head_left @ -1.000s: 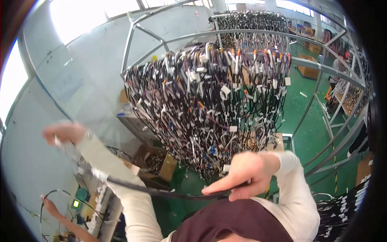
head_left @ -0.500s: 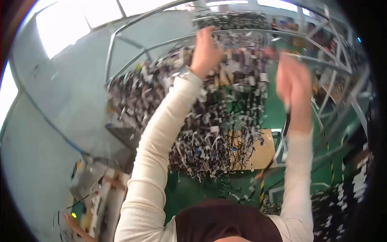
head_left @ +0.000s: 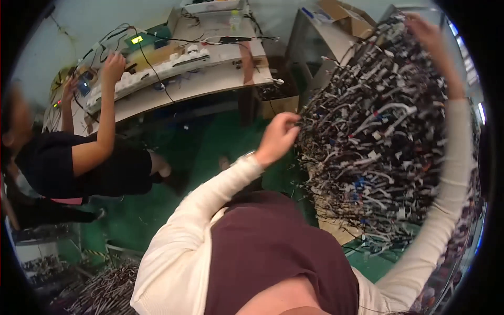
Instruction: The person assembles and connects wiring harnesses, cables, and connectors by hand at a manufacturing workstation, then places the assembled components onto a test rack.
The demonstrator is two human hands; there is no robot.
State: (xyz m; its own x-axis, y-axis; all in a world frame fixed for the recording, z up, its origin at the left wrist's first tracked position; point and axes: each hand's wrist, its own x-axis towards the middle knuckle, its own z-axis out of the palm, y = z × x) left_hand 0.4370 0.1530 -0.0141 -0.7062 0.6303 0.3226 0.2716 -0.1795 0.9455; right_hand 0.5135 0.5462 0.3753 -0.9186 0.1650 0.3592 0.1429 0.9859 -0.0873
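A dense mass of hanging wire harnesses [head_left: 367, 142], dark cables with white connectors and a few blue and red ones, fills the right side. My left hand [head_left: 278, 137] is at its left edge. Its thumb and fingers are curled together against the cable ends; what they hold, if anything, is too small to make out. Far up on the right, my right hand [head_left: 428, 39] reaches over the top of the harnesses, near their upper ends. Motion blurs its fingers, so their grip does not show.
At a workbench [head_left: 199, 84] on the left, a co-worker [head_left: 89, 152] handles cables beside a green device [head_left: 152, 37] with a lit display. A box of cables [head_left: 281, 105] stands by the bench end. Behind the harnesses is an open carton [head_left: 344, 16]. More cables [head_left: 105, 289] lie lower left.
My view has swung left, bringing the workbench and co-worker into fuller sight. The hanging harnesses now appear on the right. My hands have moved from the rack's bars to the harnesses' left edge and top.
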